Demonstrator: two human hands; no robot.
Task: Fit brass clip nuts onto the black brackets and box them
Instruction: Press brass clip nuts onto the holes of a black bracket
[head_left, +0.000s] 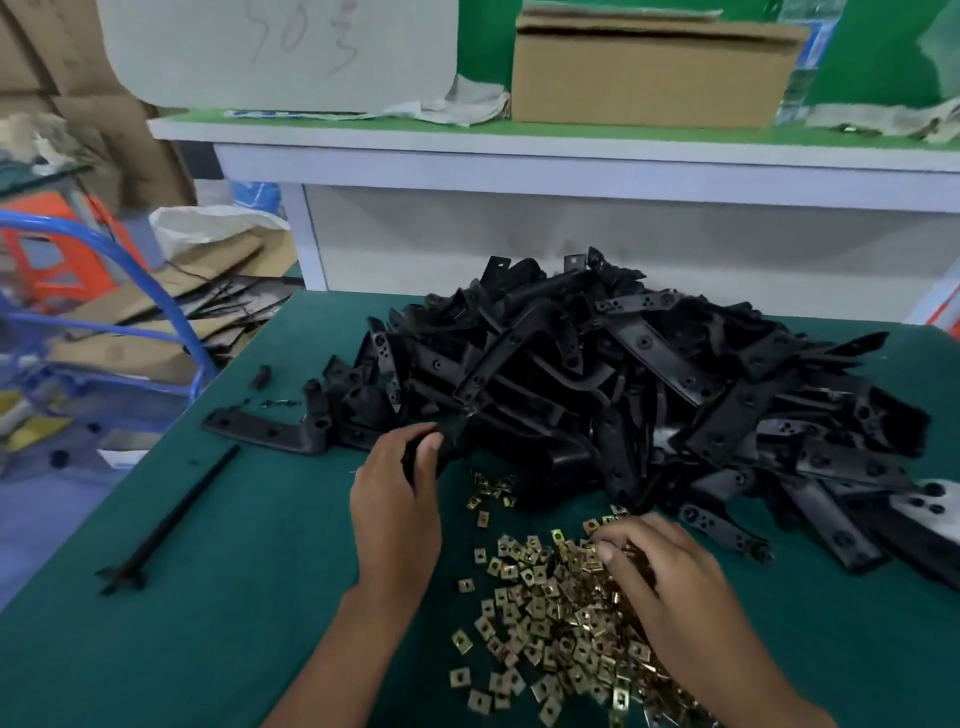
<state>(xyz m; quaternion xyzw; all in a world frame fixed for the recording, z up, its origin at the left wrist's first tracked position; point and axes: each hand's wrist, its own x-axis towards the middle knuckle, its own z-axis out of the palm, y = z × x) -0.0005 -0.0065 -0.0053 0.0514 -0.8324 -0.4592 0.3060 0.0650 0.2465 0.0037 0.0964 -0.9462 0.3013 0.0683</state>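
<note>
The left hand (397, 499) gripped a black bracket (441, 441) at the bracket pile's (623, 384) edge while the right hand's (660, 577) curled fingers picked among brass clip nuts (545, 613) on the green table (234, 623), apparently readying a fit.

Green-topped table (234, 597), white shelf (571, 156) behind (green-surfaced), perhaps orange stool (47, 260) left

Even, soft indoor light; wide-angle view, sharp only in the middle

Light falls from above, leaving faint shadows under the left hand (397, 512) and right hand (670, 577) on the green worktop (249, 623); the brass clip nuts (550, 613) glint, and pale sheen lies on the flat faces of the black brackets (623, 374), while gaps in the pile go solid black; straight lines bow towards the frame edges, and the far shelf (571, 156) and left-hand clutter are blurred
</note>
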